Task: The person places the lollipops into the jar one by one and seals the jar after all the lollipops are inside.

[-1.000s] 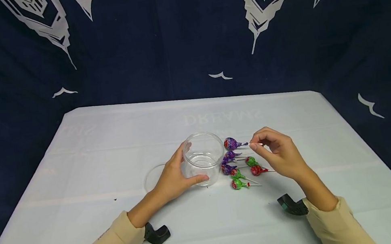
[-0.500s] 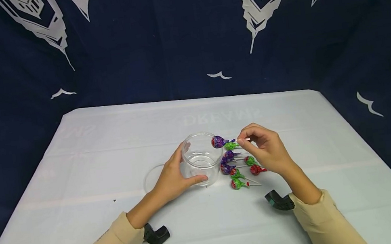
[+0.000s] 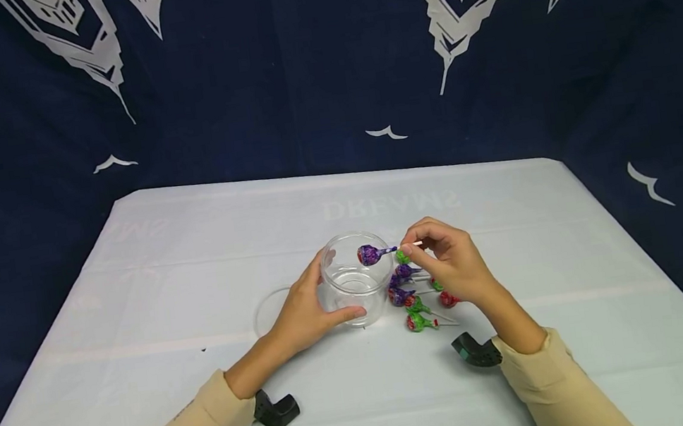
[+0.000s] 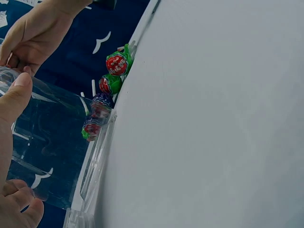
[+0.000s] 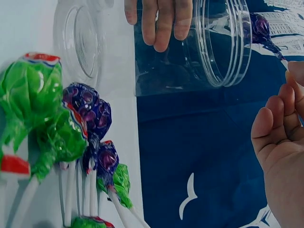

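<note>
A clear round jar [image 3: 355,284] stands on the white table with its mouth up. My left hand [image 3: 304,315] grips it from the left, thumb at the front and fingers behind. Over the jar's mouth, a purple-wrapped lollipop [image 3: 370,255] lies sideways, its head pointing left. My right hand [image 3: 450,261] pinches its white stick between thumb and fingertips. The right wrist view shows that lollipop [image 5: 260,29] just beyond the jar's threaded rim. Right of the jar lie several lollipops in purple, green and red wrappers, such as a green lollipop [image 3: 419,321], partly hidden under my right hand.
A clear round lid [image 3: 259,315] lies on the table left of the jar, partly covered by my left hand. The white tabletop [image 3: 216,235] ends at a dark blue patterned cloth [image 3: 277,107] behind. Each wrist carries a black device [image 3: 276,411].
My right hand has lifted the purple lollipop from beside the jar and moved it left over the mouth, uncovering a green one beneath. The left hand and jar have stayed in place.
</note>
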The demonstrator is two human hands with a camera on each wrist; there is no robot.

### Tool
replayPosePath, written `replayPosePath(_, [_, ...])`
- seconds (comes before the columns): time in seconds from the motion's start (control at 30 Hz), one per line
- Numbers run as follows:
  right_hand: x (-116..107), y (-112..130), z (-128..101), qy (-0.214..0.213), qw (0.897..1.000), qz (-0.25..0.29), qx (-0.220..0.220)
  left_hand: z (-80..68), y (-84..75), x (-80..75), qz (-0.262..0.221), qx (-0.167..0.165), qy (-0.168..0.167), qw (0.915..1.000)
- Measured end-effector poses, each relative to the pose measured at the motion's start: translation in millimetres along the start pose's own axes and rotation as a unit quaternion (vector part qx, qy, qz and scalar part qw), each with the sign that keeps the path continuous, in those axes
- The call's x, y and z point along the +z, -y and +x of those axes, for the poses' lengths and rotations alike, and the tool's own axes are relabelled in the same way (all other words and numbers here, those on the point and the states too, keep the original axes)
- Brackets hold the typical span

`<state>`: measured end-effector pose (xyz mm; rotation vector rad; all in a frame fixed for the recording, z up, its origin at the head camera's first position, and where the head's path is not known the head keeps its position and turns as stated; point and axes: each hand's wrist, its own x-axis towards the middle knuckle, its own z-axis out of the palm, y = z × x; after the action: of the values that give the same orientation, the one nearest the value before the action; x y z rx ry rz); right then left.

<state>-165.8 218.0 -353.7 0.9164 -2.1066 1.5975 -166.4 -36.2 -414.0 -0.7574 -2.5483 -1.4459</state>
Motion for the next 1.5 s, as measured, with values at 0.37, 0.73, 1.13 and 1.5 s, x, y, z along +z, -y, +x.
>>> replayPosePath(0.37, [10.5,-2.6,4.3,0.006,1.000,-0.011,0.006,1.6,-3.4,1.0,-0.004,0.005,0.006,1.0000])
replayPosePath(0.73, [12.5,-7.2,5.4,-0.006,1.000,-0.026,0.010,1.8,-2.9,1.1,-0.009,0.003,0.008,0.9999])
replayPosePath(1.13, [3.9,-7.3,-2.6,-0.043,0.999,-0.022,0.020,0.1,-2.1,-0.3,0.004,-0.002,0.001,1.0000])
replayPosePath(1.5, [-9.5,-11.4,-20.9,-0.050,0.997,-0.044,0.025,-0.8,-2.9,-0.8,0.003,-0.016,0.005,0.9999])
